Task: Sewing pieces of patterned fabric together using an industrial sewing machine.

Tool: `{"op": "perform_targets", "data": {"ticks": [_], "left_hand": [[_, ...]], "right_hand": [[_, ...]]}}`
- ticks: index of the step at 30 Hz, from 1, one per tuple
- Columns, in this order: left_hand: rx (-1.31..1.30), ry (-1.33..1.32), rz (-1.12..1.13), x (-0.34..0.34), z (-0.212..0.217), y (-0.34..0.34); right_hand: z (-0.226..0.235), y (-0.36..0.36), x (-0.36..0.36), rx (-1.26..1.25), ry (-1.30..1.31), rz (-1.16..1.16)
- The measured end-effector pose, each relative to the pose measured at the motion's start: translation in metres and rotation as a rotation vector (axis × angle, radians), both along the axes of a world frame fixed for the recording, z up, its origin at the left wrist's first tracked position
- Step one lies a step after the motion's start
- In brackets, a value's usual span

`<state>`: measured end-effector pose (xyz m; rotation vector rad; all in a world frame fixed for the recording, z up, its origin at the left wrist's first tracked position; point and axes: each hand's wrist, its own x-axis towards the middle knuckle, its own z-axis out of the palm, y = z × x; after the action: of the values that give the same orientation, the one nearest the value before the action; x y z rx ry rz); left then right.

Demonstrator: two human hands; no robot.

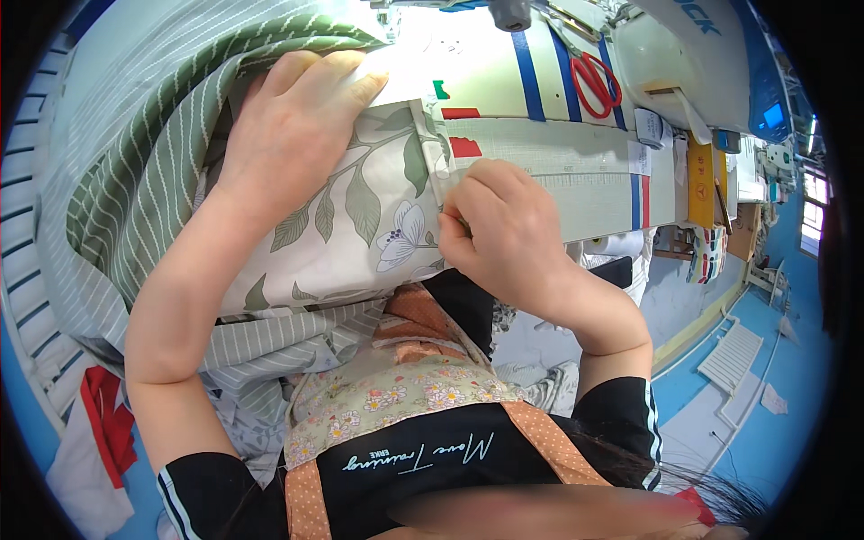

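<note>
evidently, i find the leaf-print cloth [364, 202] draped at the pale worktable [576, 148], beneath and between both hands; the left hand [292, 130] lies over it, fingers bent and pressed down; the right hand [502, 225] is curled, seemingly pinching its right edge; i judge that even left pressure and a light right grip best keep this edge straight and unpuckered.

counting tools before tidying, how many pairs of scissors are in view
1: the red-handled scissors, beyond the right hand and further right. More could be hidden under the floral fabric.
</note>
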<state>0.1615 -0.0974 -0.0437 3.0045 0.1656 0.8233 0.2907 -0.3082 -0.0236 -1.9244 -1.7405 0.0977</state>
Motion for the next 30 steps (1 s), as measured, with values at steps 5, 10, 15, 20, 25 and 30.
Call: {"op": "perform_targets", "data": {"ticks": [5, 10, 15, 20, 25, 30], "left_hand": [[-0.012, 0.018, 0.0, -0.001, 0.0, -0.001], [-0.006, 0.017, -0.006, 0.0, 0.002, 0.0], [-0.025, 0.012, -0.016, -0.002, 0.001, 0.0], [-0.045, 0.021, -0.035, -0.003, 0.0, 0.002], [-0.046, 0.072, -0.035, -0.003, 0.004, 0.001], [-0.074, 0.165, 0.005, -0.004, 0.01, 0.0]], "right_hand": [[0.005, -0.002, -0.003, -0.015, -0.009, -0.016], [0.014, -0.004, -0.012, -0.131, -0.134, -0.074], [0.012, 0.0, -0.005, -0.079, -0.099, -0.018], [0.018, 0.007, -0.009, -0.047, -0.017, 0.033], [0.008, 0.004, -0.011, -0.068, -0.047, 0.055], [0.007, 0.005, -0.005, -0.054, -0.058, 0.116]]}}
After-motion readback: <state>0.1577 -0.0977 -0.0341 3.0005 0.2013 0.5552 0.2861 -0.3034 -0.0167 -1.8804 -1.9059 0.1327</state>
